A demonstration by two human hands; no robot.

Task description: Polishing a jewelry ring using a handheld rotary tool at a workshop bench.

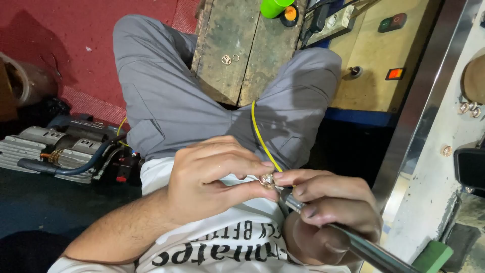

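At centre, left hand (212, 179) curled tight, pinching small ring (267, 181) between thumb and forefinger. At 4 o'clock, right hand (328, 212) closed around metal tool (364, 247), tip touching ring.

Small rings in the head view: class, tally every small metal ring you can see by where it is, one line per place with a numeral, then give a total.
Ring pinched between the left hand and right hand: 1
Rings lying on the wooden block: 2
Rings on the pale machine panel at right: 3
Total: 6
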